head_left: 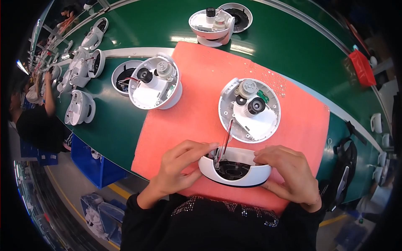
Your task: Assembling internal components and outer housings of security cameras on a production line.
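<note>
Between my two hands is a white oval housing cover (251,178) with a dark inside, held at the front edge of a pink foam mat (197,121). My left hand (178,167) grips its left end, fingertips on the rim near a small connector. My right hand (291,173) has its fingers over the right rim and the thumb below. Thin red and dark wires (227,138) run from the cover up to an open white device body (255,123). That body holds a silver round motor, a black lens-like cylinder and a green circuit board.
A second open white device (153,88) stands on the mat's left, and another (211,25) at the back. Several white housings (79,106) line the left of the green table (284,25). Screws (272,79) dot the mat. A red bin (362,69) is far right; a co-worker (39,125) is left.
</note>
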Demonstrator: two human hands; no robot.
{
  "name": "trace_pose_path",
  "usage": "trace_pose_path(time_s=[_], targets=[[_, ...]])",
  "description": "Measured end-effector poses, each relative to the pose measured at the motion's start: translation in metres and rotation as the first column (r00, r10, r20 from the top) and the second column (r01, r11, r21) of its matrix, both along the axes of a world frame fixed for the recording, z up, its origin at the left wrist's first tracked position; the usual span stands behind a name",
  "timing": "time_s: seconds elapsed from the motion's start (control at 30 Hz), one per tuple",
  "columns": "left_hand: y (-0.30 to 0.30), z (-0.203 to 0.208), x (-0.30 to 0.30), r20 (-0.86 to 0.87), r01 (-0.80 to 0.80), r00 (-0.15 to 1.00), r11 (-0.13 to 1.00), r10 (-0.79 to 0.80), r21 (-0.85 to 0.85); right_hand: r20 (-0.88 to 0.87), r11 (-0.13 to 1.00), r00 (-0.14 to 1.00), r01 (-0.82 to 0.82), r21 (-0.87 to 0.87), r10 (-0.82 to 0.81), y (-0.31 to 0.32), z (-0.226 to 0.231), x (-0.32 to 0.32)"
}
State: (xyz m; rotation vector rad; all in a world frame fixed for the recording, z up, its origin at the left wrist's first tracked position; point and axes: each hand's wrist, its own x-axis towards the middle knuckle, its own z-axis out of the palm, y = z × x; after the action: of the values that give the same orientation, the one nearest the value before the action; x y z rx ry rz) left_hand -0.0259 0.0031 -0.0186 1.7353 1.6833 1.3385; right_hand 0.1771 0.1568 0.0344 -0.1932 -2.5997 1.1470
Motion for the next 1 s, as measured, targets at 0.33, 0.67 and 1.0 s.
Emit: trace_pose_path(time_s=[0.33, 0.67, 1.0], targets=[[0.003, 0.005, 0.004, -0.022, 0.029, 0.999, 1.0, -0.029, 0.0, -0.233, 0.991, 0.964, 0.131, -0.012, -0.13, -0.01, -0.018, 0.001], [0.009, 0.014, 0.005, 0.155, 0.001, 0.988, 0.995, 0.014, -0.096, -0.113, 0.969, 0.984, 0.113, -0.219, -0.141, -0.001, -0.022, 0.0], [0.012, 0.01, 0.0, 0.54, 0.112, 0.842, 0.984, -0.02, -0.139, 0.056, 0.823, 0.99, 0.137, -0.551, -0.128, 0.002, -0.015, 0.004]])
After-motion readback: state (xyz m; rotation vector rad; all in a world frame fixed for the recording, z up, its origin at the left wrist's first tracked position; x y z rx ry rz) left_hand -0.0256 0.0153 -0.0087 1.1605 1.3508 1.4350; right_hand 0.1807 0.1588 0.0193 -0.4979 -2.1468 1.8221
